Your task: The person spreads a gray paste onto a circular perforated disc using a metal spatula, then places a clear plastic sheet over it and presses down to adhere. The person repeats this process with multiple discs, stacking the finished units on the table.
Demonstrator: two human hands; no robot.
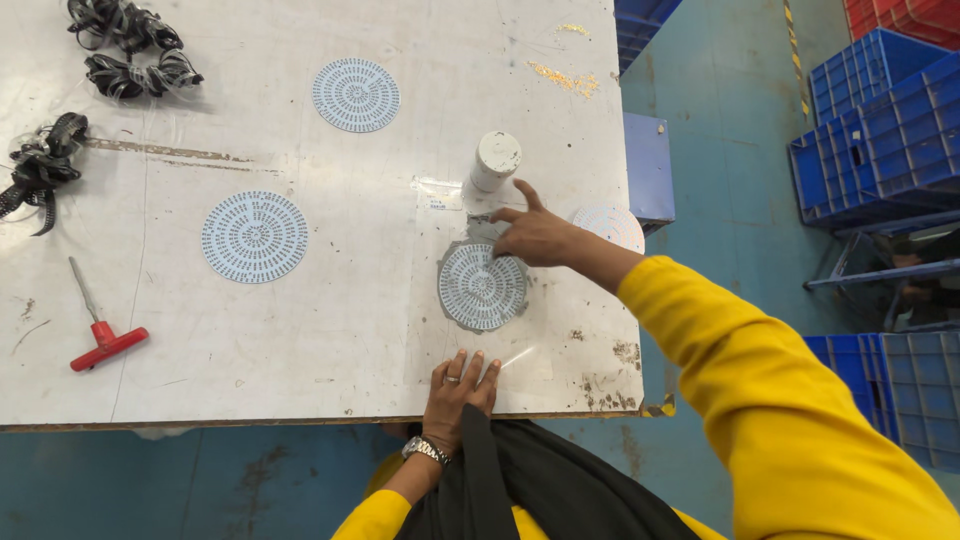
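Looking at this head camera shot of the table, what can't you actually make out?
- Right hand: its fingertips cover the upper edge of the round board; contact unclear.
- Another round board: partly hidden behind that hand and wrist.
- Left hand: flat on the table; underneath unseen.
- Black strap bundle: cut off by the left edge.

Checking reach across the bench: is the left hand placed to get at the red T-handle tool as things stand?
Probably yes. The left hand lies flat at the table's near edge, and only bare tabletop separates it from the red T-handle tool, though it is a long sideways stretch.
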